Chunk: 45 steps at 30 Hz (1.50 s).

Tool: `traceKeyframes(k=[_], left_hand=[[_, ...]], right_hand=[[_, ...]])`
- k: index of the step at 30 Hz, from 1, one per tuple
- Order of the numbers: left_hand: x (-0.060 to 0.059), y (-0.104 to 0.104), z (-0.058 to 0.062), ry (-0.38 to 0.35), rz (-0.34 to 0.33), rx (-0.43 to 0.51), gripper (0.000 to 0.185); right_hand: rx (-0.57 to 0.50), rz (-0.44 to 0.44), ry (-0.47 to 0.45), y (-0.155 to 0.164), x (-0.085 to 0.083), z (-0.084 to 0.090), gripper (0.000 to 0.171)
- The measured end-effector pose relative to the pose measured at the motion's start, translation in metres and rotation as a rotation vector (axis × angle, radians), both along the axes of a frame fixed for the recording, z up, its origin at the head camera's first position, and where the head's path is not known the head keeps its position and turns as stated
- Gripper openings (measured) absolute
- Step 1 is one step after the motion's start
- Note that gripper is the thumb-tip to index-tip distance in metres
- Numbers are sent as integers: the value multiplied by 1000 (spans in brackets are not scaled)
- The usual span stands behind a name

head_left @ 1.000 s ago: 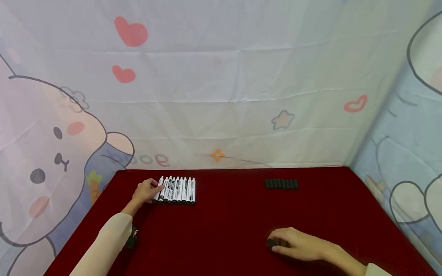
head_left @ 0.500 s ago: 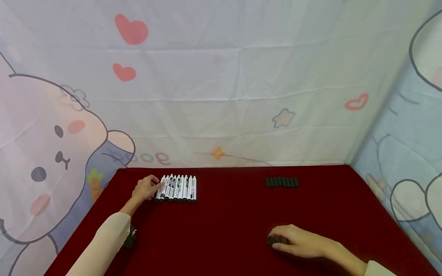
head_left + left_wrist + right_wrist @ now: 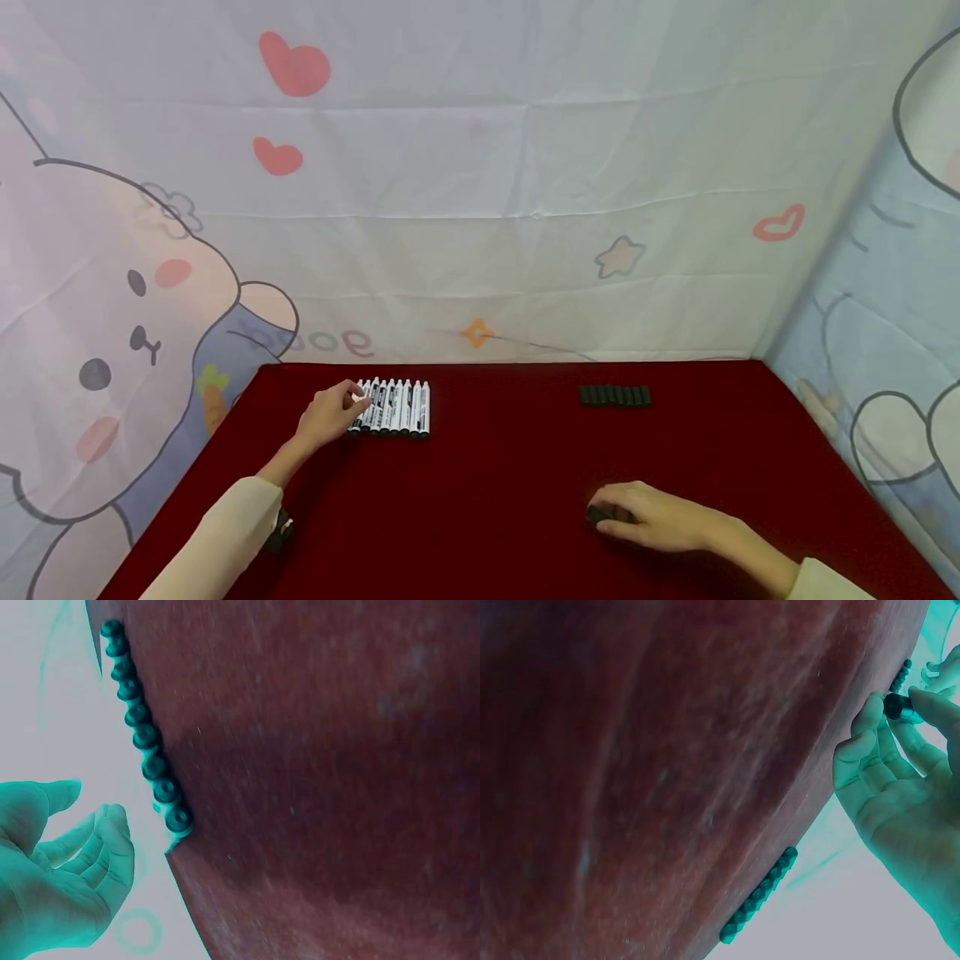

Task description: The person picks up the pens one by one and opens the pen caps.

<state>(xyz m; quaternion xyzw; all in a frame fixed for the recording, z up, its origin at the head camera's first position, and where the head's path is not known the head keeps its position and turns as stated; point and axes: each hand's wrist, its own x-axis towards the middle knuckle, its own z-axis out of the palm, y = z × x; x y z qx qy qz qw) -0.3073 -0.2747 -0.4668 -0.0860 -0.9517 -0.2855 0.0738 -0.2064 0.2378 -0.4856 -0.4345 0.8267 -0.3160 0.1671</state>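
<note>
A row of white markers with black print lies side by side at the far left of the red table. My left hand reaches to the row's left end, its fingertips at the leftmost marker. In the left wrist view that hand has loosely curled fingers, holds nothing and is a little apart from the marker ends. Near the table's front right, my right hand rests on the cloth and pinches a small black cap between thumb and fingers.
A short row of black caps lies at the far right of the table, also seen as caps in the right wrist view. A printed cloth backdrop walls the table behind and on both sides.
My left hand has slid slightly right against the left end of the markers, and the row looks tighter. My right hand has stayed in place with the cap.
</note>
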Motion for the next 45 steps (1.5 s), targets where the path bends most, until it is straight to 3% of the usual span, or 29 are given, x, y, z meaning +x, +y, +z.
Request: traceKeyframes(k=[7, 14, 24, 30, 33, 39, 45], left_hand=[[10, 18, 1, 28, -89, 26, 24], [15, 42, 3, -24, -210, 147, 24], [28, 73, 3, -99, -382, 162, 23], [37, 81, 2, -89, -434, 174, 24], [39, 86, 3, -81, -455, 173, 23], [40, 93, 3, -53, -463, 192, 22], [45, 99, -3, -115, -478, 212, 25]], right_hand=[[33, -51, -3, 9, -10, 7, 32], [81, -129, 62, 25, -24, 13, 32], [21, -203, 143, 44, -35, 7, 27], [-41, -196, 238, 49, -46, 10, 24], [-32, -232, 268, 53, -51, 13, 25], [7, -336, 253, 64, -65, 15, 29], [1, -382, 241, 76, -76, 11, 33]])
